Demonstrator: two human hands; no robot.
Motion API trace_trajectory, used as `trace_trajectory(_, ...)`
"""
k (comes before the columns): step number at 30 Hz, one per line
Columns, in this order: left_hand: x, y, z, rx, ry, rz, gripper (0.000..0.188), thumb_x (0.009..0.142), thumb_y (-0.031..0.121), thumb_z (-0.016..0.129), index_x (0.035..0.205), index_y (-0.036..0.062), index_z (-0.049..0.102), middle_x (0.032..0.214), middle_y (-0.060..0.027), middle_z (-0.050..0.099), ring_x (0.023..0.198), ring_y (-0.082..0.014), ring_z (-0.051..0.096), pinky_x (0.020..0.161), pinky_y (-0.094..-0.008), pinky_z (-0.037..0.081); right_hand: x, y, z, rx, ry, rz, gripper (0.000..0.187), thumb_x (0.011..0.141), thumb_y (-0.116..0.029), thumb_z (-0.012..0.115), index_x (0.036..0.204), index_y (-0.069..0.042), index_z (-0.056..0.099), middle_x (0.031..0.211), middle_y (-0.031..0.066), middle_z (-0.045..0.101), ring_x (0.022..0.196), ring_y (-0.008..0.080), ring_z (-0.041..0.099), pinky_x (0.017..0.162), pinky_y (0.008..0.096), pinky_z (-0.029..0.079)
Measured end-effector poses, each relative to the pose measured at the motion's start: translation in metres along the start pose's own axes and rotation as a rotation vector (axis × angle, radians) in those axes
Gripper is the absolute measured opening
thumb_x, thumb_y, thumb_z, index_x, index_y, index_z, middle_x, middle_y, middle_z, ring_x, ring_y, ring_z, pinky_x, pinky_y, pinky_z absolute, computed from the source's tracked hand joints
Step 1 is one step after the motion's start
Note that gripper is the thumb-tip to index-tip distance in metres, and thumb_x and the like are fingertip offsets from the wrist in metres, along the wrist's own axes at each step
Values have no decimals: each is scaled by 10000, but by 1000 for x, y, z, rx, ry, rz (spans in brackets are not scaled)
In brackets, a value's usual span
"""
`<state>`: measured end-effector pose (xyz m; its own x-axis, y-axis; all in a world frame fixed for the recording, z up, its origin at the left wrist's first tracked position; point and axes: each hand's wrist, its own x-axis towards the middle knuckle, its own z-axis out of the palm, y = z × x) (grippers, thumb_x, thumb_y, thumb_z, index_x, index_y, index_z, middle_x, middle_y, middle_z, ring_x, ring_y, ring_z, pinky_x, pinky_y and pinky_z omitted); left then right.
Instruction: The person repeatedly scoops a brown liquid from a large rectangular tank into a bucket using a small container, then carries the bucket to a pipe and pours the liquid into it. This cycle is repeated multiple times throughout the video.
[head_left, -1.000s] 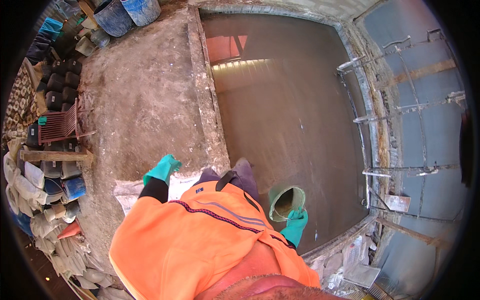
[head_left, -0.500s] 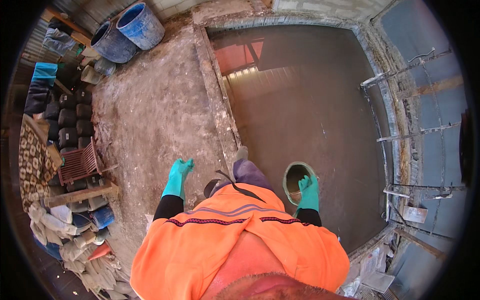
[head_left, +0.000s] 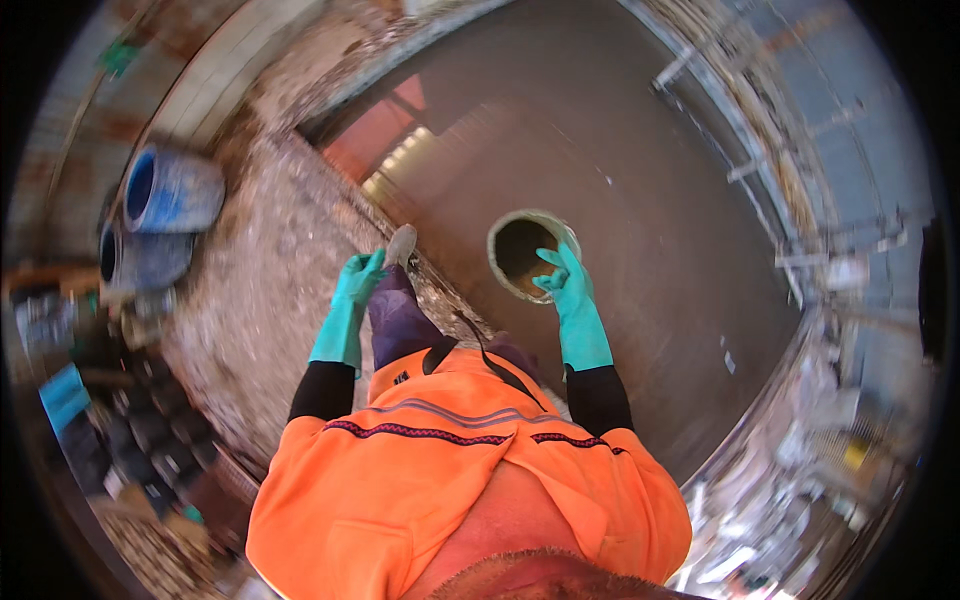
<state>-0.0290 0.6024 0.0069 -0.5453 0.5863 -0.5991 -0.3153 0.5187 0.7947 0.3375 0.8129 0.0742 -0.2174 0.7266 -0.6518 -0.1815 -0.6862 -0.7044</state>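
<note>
My right hand (head_left: 566, 277), in a long teal rubber glove, is at the right rim of a round pale bucket (head_left: 497, 252). Some fingers reach over the opening and others curl; the hand appears to grip the bucket there, though the exact hold is partly hidden. Inside, the bucket looks dark with a brownish bottom. It is over the murky brown liquid of a large sunken tank (head_left: 660, 300); whether it touches the surface I cannot tell. My left hand (head_left: 360, 275), gloved alike, hangs by my left leg with loosely bent fingers and nothing visible in it.
A raised tank edge (head_left: 440, 285) runs beside my shoe (head_left: 401, 245). Two blue drums (head_left: 185, 190) stand on the stained floor at the left, near stacked dark containers (head_left: 150, 430). A metal bar frame (head_left: 840, 252) lines the right wall. Crumpled sheeting (head_left: 770, 520) lies lower right.
The view has turned, with some blur. My right hand and the bucket have shifted forward and left together in view. My left hand is also farther forward, and one foot has moved ahead.
</note>
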Motion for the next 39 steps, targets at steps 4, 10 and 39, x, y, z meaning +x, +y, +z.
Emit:
trace_trajectory(4,123,0,30,292,-226,-5,647,900,422,720,1306,-46,532,1162,-150,650,1063,-229,627,951,-353,493,23,2,117,-107,-19,80,546,958,-507,569,1038,10,725,454,-19,396,411,98,419,537,298,521)
trace_trajectory(10,263,4,53,397,-261,67,619,880,265,772,1365,-3,498,1202,-97,632,1121,-182,573,961,-312,470,102,36,232,7,7,224,570,1006,-518,486,999,-3,732,530,23,553,348,98,351,427,311,444)
trace_trajectory(39,627,-504,217,1011,-336,340,360,925,363,626,1005,14,595,905,-233,674,863,-417,663,759,-487,512,629,534,-70,158,166,220,437,1016,-362,524,1189,35,589,786,196,700,500,272,608,454,391,509)
